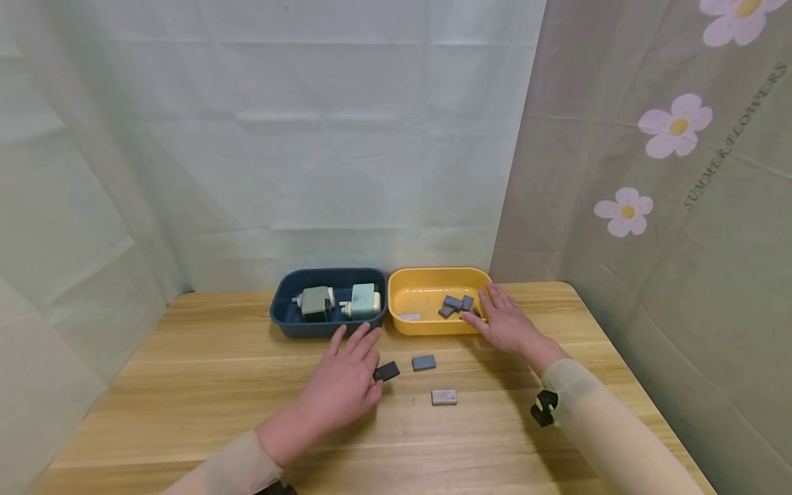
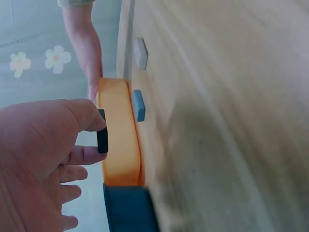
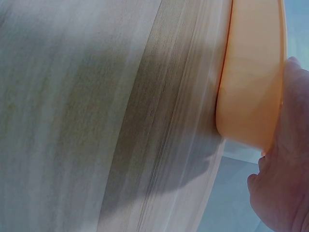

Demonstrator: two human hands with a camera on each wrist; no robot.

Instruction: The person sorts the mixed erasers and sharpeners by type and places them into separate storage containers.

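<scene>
My left hand (image 1: 346,377) pinches a small black rectangular block (image 1: 386,371) between thumb and index finger, above the table; in the left wrist view the other fingers extend loosely. On the table beyond it lie a blue-grey block (image 1: 423,362) and a pale grey block (image 1: 443,397) with small markings. My right hand (image 1: 507,321) rests at the right end of a yellow bin (image 1: 433,328), fingers spread and fairly straight along the rim, thumb over the front edge. Inside that bin are several dark blue-grey blocks (image 1: 453,302) and a pale one (image 1: 410,317).
A dark blue bin (image 1: 328,331) stands against the yellow one's left side. It holds a grey-green bottle-like object (image 1: 317,302) and a light teal one (image 1: 363,300), both with pale nozzles. Fabric curtains (image 1: 322,151) hang behind and beside the wooden table (image 1: 204,385).
</scene>
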